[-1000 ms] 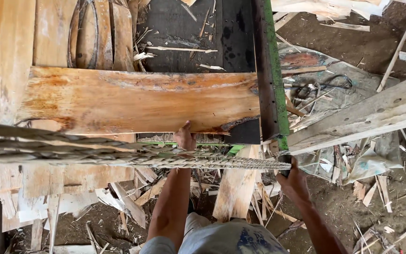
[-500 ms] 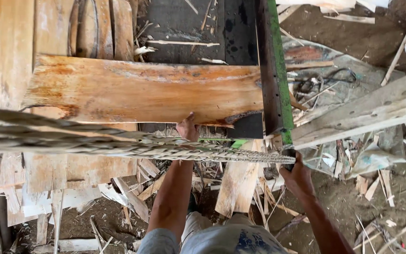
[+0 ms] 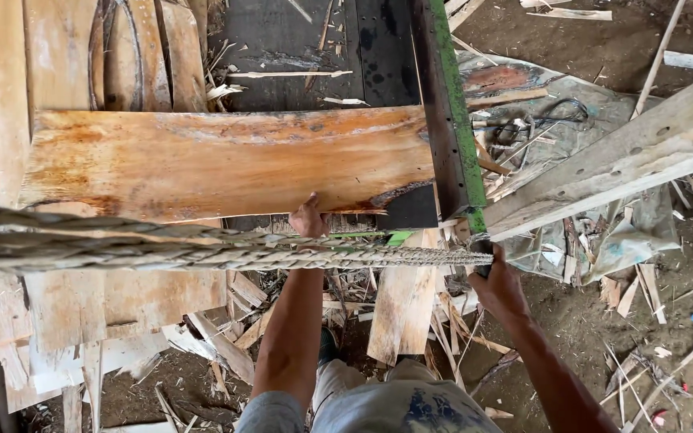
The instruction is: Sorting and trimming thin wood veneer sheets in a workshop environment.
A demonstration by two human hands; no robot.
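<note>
Hands first: left hand [image 3: 308, 216] pressed vs near long edge of wood slab [image 3: 226, 160], fingers curled at that edge, thumb up; contact w/ edge, full grip not clear. Right hand [image 3: 497, 285] closed round a dark handle-like part under green-edged steel rail [image 3: 447, 104], at end of braided rope [image 3: 202, 248]; exact thing held hard to tell. Slab at 12 from left hand, touching; at 10–11 from right hand, apart. Long axis of slab 9-to-3, crosswise to forearms, right end butted vs rail. Left hand nearer by far. Rope stretched 9-to-3 just below slab, crossing over left wrist. Slab flat on dark tabletop [image 3: 314, 40]. Farther out: grey beam [image 3: 619, 152] at 2, offcuts and splinters on dirt floor [image 3: 603, 321] at 4–7.
</note>
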